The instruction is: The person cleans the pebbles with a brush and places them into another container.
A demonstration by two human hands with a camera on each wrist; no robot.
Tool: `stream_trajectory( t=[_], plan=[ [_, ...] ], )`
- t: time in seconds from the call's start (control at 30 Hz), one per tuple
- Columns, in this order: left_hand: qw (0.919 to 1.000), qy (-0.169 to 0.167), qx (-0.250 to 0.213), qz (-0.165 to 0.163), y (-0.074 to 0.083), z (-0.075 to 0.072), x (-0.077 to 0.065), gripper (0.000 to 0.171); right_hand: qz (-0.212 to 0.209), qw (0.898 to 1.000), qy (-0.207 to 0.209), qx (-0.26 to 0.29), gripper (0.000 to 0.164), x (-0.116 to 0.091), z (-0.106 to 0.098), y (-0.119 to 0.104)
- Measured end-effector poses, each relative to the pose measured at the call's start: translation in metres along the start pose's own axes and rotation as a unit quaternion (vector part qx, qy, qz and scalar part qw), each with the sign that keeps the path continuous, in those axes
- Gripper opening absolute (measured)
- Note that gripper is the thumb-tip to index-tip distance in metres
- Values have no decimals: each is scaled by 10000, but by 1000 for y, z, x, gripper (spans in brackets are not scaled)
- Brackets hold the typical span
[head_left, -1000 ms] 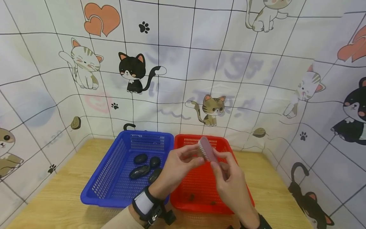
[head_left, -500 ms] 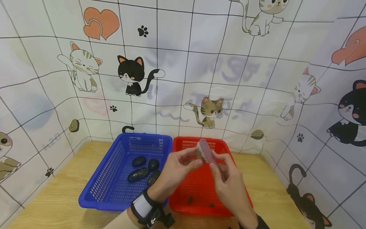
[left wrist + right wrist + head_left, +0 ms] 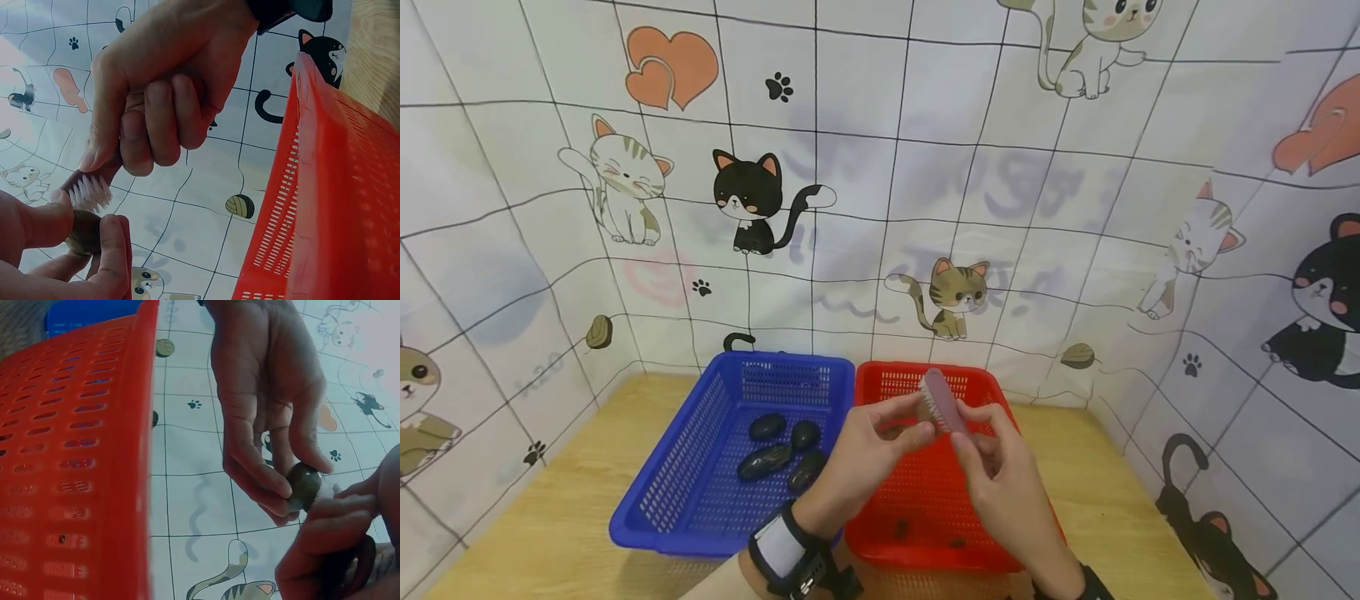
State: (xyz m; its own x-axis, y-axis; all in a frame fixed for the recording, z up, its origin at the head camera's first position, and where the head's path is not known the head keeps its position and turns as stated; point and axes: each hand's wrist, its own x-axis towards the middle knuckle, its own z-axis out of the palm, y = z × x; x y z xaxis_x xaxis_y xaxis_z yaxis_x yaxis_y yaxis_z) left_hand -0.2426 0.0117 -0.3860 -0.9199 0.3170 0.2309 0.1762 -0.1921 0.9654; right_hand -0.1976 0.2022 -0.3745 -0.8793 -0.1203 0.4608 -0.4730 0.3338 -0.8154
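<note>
My left hand [image 3: 868,454] pinches a dark, smooth, roundish stone [image 3: 304,487] between thumb and fingers; in the head view the stone is mostly hidden by the hand. In my right hand [image 3: 1006,475] is a small mauve brush [image 3: 945,402], gripped by its back, with white bristles turned toward the left hand. The left wrist view has the bristles [image 3: 90,192] right at the top of the stone [image 3: 86,233], touching or nearly so. Both hands are raised above a red plastic basket [image 3: 880,557].
A blue plastic basket [image 3: 640,500] stands left of the red one, holding several dark polished stones [image 3: 765,461]. A few small brown bits [image 3: 901,528] lie in the red basket. Both baskets sit on a wooden table [image 3: 1093,483] before a cat-patterned wall sheet [image 3: 850,200].
The head view has shifted slightly. Both hands keep their grips, the brush staying against or close to the stone with only very small movement.
</note>
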Motion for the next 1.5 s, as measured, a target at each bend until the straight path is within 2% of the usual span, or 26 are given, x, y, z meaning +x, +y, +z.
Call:
stream_trajectory(
  t=[0.17,0.3,0.4,0.53,0.8,0.9,1.07,1.13,1.27,1.37,1.5],
  plan=[
    [9989,90,-461,5,-3,0,2,41,271,9982,-445,295,33,1,-7,14],
    [9987,220,-444,65,-5,0,4,37,154,9972,-627,373,32,1,-8,16],
    [9996,214,-188,9,-6,0,5,37,67,9977,-527,433,32,2,-6,16],
    [9999,89,47,-71,-4,1,4,39,174,9986,-261,414,30,2,-6,17],
    [9988,205,-397,196,-2,0,3,37,311,9983,-378,320,28,0,-9,9],
    [9992,223,-265,205,-2,-1,3,37,293,9982,-408,333,29,-1,-8,7],
    [9999,-30,-13,110,1,0,1,40,256,9989,-212,330,30,-1,-8,11],
    [9999,-94,-80,59,3,0,0,41,251,9992,-126,287,29,-1,-9,13],
    [9987,-70,-497,38,4,0,-1,42,294,9992,-129,234,29,1,-10,14],
    [9968,24,-780,148,3,-3,0,41,309,9989,-227,270,28,1,-10,10],
    [9955,161,-910,212,3,-6,2,40,286,9983,-307,400,29,0,-5,8]
  ],
)
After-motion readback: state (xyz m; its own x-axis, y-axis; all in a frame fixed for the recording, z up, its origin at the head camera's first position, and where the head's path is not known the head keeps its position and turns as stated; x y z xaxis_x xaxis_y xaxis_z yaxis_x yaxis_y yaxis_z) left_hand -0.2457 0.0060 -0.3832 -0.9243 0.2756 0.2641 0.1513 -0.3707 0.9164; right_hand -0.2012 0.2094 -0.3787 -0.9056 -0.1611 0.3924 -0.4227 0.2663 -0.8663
